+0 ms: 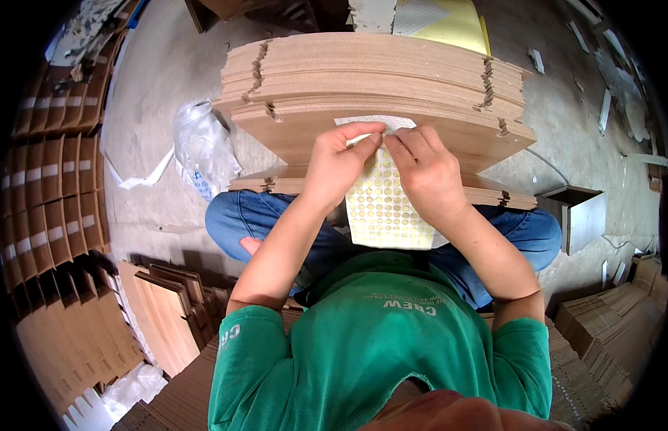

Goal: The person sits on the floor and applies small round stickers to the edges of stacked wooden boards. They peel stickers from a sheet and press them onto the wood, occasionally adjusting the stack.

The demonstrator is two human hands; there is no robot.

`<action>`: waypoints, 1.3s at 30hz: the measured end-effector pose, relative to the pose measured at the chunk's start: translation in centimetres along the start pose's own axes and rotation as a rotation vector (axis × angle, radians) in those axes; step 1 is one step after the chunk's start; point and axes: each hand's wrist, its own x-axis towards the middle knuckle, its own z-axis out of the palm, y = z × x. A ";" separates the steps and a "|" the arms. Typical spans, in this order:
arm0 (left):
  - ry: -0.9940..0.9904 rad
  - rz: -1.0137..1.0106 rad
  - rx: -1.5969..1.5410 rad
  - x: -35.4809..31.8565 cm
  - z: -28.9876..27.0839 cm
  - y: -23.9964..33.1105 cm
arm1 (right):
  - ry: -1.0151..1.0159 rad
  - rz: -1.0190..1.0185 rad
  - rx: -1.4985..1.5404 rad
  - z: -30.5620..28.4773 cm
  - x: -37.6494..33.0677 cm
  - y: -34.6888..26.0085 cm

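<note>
A pale sheet of round yellowish stickers [388, 208] hangs between my two hands, over my lap. My left hand [337, 161] pinches its upper part, thumb and forefinger together. Right beside it, my right hand [429, 169] is closed at the same upper edge with its fingertips bent in. Whether a single sticker is between the fingertips is too small to tell. Just beyond my hands stands a thick stack of brown boards [370, 68] with notched edges. One notched board [294, 133] shows its flat face toward me. More board edges [485, 195] lie close to my knees.
A clear plastic bag [203, 147] lies on the concrete floor to the left. An open metal box [585, 223] stands at the right. Shelf-like brown dividers [57, 172] line the far left, with leaning wooden boards [161, 316] nearer me. Stacked brown pieces [610, 309] lie at lower right.
</note>
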 end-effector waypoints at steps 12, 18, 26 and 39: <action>0.294 0.317 0.333 -0.3 -5.8 1.7 | -0.072 0.848 1.411 -0.9 -1.0 4.4; 1.005 0.554 1.254 1.0 -22.8 0.1 | 0.087 1.192 1.617 -0.7 -3.6 9.5; 0.929 -0.126 0.323 8.4 -23.6 -9.5 | 0.057 1.164 1.579 0.4 -5.6 9.2; 0.635 -0.101 0.248 6.9 -26.2 -10.4 | 0.570 1.245 1.277 -5.6 -12.9 19.6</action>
